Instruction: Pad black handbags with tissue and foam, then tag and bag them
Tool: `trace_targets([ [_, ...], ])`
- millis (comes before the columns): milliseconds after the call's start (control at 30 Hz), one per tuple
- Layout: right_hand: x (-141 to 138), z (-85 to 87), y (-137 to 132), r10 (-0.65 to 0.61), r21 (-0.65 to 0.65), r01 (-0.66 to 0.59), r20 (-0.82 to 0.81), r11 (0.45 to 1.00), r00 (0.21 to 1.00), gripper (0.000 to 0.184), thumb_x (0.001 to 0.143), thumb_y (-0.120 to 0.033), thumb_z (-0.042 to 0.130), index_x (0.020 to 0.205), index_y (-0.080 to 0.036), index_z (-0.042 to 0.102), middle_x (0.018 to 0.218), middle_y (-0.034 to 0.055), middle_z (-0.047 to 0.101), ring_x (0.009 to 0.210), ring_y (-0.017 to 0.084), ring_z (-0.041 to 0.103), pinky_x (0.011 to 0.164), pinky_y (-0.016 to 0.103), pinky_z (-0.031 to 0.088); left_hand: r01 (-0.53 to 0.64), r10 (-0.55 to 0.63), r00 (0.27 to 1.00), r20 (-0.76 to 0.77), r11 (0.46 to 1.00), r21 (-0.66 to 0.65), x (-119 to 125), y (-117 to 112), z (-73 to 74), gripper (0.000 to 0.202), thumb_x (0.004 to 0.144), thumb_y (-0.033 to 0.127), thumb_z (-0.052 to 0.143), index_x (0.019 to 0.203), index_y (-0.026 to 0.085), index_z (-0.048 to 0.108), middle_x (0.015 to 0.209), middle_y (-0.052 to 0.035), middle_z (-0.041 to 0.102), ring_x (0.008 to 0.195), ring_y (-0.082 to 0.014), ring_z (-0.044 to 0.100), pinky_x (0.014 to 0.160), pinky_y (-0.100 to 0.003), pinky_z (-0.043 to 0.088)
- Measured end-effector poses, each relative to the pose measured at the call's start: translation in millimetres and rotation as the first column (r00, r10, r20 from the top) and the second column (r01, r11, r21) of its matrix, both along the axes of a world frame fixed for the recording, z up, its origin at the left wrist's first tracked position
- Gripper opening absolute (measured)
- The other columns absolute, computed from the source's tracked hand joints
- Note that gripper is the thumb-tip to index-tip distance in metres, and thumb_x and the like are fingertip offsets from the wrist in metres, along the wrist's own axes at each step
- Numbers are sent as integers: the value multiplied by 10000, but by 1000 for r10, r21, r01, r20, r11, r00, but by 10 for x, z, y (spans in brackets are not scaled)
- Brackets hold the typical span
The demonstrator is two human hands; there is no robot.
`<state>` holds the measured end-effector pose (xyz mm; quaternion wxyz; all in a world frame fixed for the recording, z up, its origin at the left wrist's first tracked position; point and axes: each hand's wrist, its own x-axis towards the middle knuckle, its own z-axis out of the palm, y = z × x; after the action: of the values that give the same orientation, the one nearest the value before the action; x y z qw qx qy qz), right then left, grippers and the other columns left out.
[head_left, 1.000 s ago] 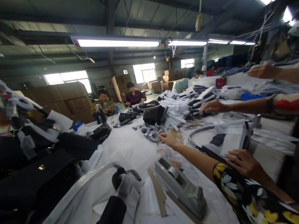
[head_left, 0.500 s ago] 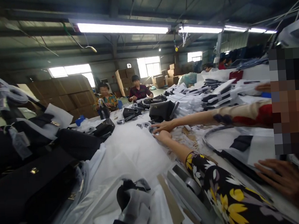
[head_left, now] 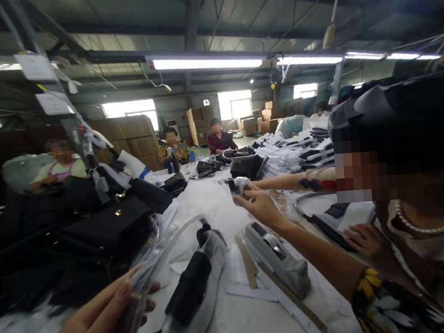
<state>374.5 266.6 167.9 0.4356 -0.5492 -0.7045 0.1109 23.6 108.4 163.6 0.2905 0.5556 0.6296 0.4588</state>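
A clear-wrapped strap [head_left: 147, 270] rises from the lower left and arcs toward a black roll in white wrapping [head_left: 188, 288] on the table; the left hand [head_left: 113, 306] grips the strap between thumb and fingers. Farther out, the right hand [head_left: 260, 204] is at a small pale wrapped bundle with a black end [head_left: 241, 184], fingers partly curled; whether they grip it or only touch it, I cannot tell. A co-worker's hand is right beside it, partly hidden, and that person's other hand [head_left: 367, 240] is low at the right. Between the wearer's hands and nearer the right forearm sits a grey tape dispenser [head_left: 277, 259], with a cardboard strip [head_left: 247, 261] just beside it. Black bags [head_left: 107, 220] with gold-coloured clasps pile up at the left. Beyond the bundle stands another black bag [head_left: 245, 167], near a heap of white-wrapped pieces [head_left: 282, 154]. Three people sit farther off, before stacked cartons [head_left: 140, 149].
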Motion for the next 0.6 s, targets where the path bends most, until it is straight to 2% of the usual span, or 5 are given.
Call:
trace_targets([
  [100, -244, 124, -681, 326, 9, -326, -77, 945, 942, 399, 873, -533, 612, 759, -168, 725, 987, 63, 651, 860, 186, 584, 725, 270, 435, 75, -25, 969, 245, 978, -195, 113, -188, 379, 769, 724, 750, 632, 1268, 206, 642, 898, -76, 747, 807, -277, 695, 726, -405, 582],
  [233, -629, 104, -1246, 617, -188, -666, -263, 721, 742, 475, 862, -565, 628, 607, -164, 628, 745, 9, 550, 734, 141, 522, 651, 247, 408, 211, -142, 922, 360, 964, -161, 253, -107, 626, 703, 752, 615, 726, 1286, 167, 631, 1015, -95, 737, 904, -239, 673, 702, -292, 530],
  [333, -968, -42, -1375, 547, -224, -715, -509, 662, 665, 515, 827, -610, 653, 582, -162, 586, 629, -18, 478, 652, 121, 473, 621, 246, 401, 278, -207, 911, 357, 947, -160, 239, -118, 661, 666, 758, 563, 752, 1289, 178, 634, 1077, -104, 730, 921, -231, 668, 725, -287, 516],
  [433, -1272, -174, -1348, 374, -218, -798, -794, 561, 480, 488, 779, -627, 700, 762, -140, 690, 743, 14, 602, 716, 130, 563, 695, 255, 462, 287, -216, 918, 331, 940, -182, 214, -206, 688, 656, 749, 544, 772, 1291, 200, 636, 1116, -94, 727, 958, -227, 665, 762, -284, 506],
  [600, -1552, -143, -1332, 212, -163, -883, -937, 441, 279, 517, 711, -589, 787, 896, -111, 719, 940, 81, 685, 914, 162, 635, 866, 292, 496, 275, -227, 925, 305, 954, -122, 245, -260, 705, 616, 731, 479, 806, 1255, 191, 661, 1046, -86, 748, 905, -223, 681, 793, -303, 510],
])
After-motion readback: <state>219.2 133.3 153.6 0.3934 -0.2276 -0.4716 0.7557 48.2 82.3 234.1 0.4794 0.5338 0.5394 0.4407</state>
